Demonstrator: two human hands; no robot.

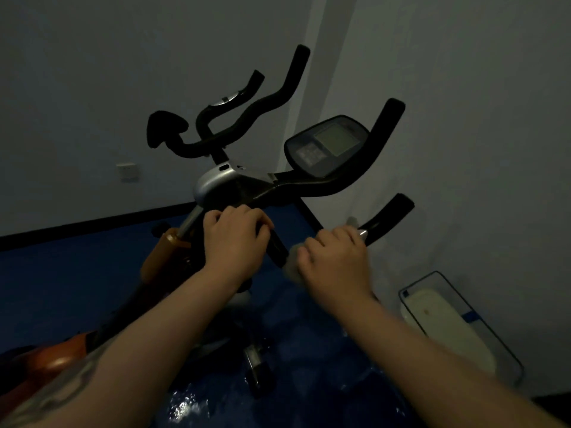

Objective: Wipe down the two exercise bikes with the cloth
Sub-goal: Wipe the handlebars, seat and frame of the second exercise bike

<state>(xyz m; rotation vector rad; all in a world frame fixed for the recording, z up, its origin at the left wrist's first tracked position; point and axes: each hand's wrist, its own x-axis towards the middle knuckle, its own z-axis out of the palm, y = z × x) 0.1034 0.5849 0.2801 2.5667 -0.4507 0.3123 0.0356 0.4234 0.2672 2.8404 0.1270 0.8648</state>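
Cloth (292, 262): pale grey, bunched, blurred. It sits under the right hand (335, 257), pressed onto the near handlebar (279, 247) of the closer exercise bike (216, 188). Only a wad shows at the hand's left edge; the rest is hidden beneath the palm.

Right grip: fingers curled down over the cloth and the bar, holding the cloth against it. Left grip: left hand (234, 239) closed round the same bar further up, next to the silver stem housing, knuckles up. No cloth under it; judged to be steadying the bike.

Key relation: the bar's long axis runs from upper left under the left hand, down and right to the cloth, then kinks up and right into the black foam end (391, 216). A chrome patch (362, 233) shows just past the right fingertips. The unwiped length therefore lies to the right of and away from the cloth, along the bar's own line; the right hand is the nearer one. The next stroke would likely slide along this axis, not across it.

Further out: console with grey screen (327, 146) above the far handlebar (364, 168), apart from both hands. Second bike's handlebars (247, 115) stand behind, near the wall, untouched by either hand. Orange frame part (160, 257) lower left. Wire-framed bin with white liner (448, 322) on the blue floor (77, 288), right, near the wall. Wall socket (127, 171) at left. Light is dim; detail is poor.

Progress, judged: first bike in hand, second bike remaining.
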